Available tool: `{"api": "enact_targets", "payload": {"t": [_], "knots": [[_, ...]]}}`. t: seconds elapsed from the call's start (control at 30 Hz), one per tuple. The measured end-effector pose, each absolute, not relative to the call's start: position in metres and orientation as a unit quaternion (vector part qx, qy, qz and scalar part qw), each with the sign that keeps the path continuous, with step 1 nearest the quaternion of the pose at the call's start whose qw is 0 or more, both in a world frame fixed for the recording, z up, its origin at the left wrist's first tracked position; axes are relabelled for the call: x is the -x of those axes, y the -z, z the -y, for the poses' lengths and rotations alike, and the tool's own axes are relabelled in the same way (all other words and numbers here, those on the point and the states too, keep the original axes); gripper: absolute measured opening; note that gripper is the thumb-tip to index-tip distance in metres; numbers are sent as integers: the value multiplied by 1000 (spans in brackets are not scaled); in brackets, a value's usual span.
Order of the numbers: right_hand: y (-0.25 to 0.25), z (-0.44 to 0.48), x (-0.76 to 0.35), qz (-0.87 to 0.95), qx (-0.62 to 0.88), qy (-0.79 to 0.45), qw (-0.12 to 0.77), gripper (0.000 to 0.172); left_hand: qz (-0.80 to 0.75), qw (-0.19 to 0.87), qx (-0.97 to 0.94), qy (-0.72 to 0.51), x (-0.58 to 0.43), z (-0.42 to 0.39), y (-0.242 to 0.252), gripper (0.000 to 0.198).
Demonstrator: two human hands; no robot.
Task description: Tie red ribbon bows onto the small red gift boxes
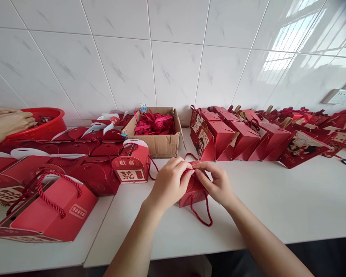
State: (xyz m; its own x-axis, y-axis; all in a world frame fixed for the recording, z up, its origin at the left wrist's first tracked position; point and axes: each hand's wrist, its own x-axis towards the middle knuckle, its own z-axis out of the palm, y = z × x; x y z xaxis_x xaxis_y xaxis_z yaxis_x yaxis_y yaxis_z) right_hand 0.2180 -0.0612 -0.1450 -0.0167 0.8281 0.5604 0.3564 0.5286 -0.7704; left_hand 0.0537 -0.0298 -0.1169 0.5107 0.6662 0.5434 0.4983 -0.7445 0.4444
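A small red gift box [193,192] with red rope handles stands on the white table [291,200] in front of me. My left hand [168,182] and my right hand [216,182] meet over its top, fingers pinched on the box's top flaps. One rope handle loops down toward me on the table. Another red box [131,165] with gold characters stands just left of my left hand.
A cardboard carton [161,144] of red ribbons sits behind the box. Rows of finished red boxes [242,138] line the right rear. Unfolded red boxes [52,200] pile at left. Another person's hand [8,123] rests at a red basin [43,125] far left.
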Motion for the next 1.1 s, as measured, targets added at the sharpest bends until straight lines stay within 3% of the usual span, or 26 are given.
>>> {"api": "enact_targets", "payload": {"t": [0.4, 0.53, 1.1], "knots": [[146, 58, -220, 710, 437, -82, 546, 9, -341, 110, -864, -355, -55, 28, 117, 15], [146, 59, -221, 711, 441, -98, 539, 10, -334, 127, -855, -376, -54, 30, 119, 4], [148, 57, -220, 688, 448, -217, 528, 20, -341, 143, -860, -352, -53, 28, 121, 12]]}}
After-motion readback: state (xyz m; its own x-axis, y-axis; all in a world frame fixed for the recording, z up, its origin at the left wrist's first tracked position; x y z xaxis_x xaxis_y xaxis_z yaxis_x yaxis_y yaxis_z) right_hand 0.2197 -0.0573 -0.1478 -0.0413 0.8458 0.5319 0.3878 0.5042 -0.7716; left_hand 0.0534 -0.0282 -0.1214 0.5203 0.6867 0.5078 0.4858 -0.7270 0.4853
